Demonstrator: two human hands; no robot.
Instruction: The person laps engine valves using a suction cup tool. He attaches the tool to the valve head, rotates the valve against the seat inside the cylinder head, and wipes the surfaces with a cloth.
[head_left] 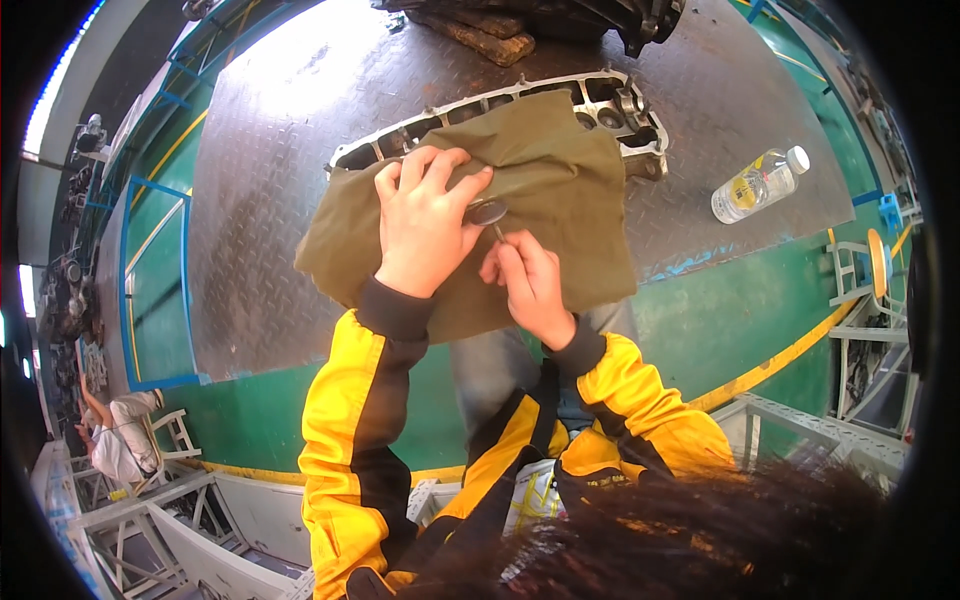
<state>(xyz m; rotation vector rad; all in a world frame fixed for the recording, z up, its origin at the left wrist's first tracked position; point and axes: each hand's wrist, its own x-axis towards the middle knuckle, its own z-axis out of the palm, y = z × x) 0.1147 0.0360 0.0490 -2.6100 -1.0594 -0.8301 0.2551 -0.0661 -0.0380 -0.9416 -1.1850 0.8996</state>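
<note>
Floor (700, 345): painted green, marked with yellow lines (775, 372). Table (262, 240): topped with dark metal plate, patterned with raised treads; white glare (290, 75) is thrown across its far left part. Blue frame (187, 290): placed left of the table. Tan seat (878, 262): seen at the right. Grey metal racks (150, 508): ranged at lower left. Bright strip (62, 78): seen at upper left; window or lamp cannot be told.
</note>
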